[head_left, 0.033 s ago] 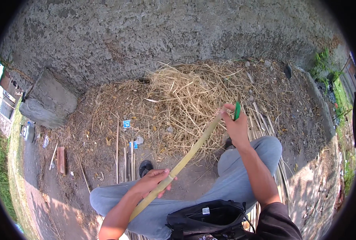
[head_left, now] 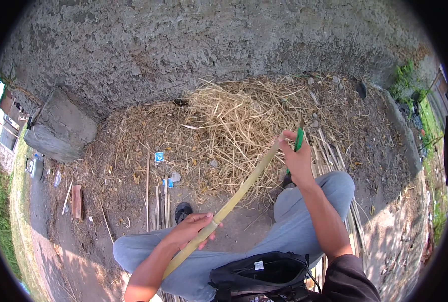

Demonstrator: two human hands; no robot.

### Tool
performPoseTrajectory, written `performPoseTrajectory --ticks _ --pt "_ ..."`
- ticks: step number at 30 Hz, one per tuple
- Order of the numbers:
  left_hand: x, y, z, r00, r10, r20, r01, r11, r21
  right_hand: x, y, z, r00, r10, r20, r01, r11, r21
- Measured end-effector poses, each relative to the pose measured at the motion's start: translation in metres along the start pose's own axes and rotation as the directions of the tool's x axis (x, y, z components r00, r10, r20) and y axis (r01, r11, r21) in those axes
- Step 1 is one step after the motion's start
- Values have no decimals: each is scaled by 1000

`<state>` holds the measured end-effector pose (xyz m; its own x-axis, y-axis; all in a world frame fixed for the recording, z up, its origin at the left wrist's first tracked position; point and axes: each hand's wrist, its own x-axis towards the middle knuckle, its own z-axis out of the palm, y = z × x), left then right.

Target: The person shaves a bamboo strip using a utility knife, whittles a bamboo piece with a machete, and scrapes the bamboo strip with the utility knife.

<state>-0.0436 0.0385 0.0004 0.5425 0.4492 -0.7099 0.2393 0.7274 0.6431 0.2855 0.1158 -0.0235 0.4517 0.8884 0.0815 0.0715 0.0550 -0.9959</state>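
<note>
A long pale bamboo strip (head_left: 240, 194) slants across in front of my lap, from beside my left thigh up to my right hand. Partway down it, the fingers of my left hand (head_left: 190, 231) are closed around it, thumb on top. My right hand (head_left: 299, 162) pinches the strip's upper end between thumb and forefinger. The same hand also grips a green-handled knife (head_left: 299, 139), whose dark blade points up and away from me. Below both hands are my bent legs in grey trousers, with an open black bag (head_left: 264, 269) on my lap.
A heap of curly shavings (head_left: 229, 113) lies ahead against a rough wall (head_left: 209, 45). Long split strips (head_left: 329, 151) run along my right leg, and thinner ones (head_left: 158, 206) lie near my left foot. A concrete block (head_left: 65, 126) and a reddish-brown piece (head_left: 77, 201) are at left.
</note>
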Motion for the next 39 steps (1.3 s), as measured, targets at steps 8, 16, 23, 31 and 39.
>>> performPoseTrajectory --ticks 8,16,23,31,39 --pt "-3 2 6 1000 -2 -20 2 1000 -13 -11 -1 5 905 424 21 -416 875 248" --pt "-5 3 10 992 -12 -124 1 996 -85 -28 -7 28 863 489 131 -506 840 195" --pt "11 30 17 930 109 -351 -112 994 14 -80 2 60 800 424 424 -525 837 154" --pt "40 22 24 845 418 -334 -232 848 476 -85 0 66 767 465 442 -582 795 171" --pt "29 19 24 960 138 -245 -63 954 292 -70 -1 59 807 342 481 -347 934 -84"
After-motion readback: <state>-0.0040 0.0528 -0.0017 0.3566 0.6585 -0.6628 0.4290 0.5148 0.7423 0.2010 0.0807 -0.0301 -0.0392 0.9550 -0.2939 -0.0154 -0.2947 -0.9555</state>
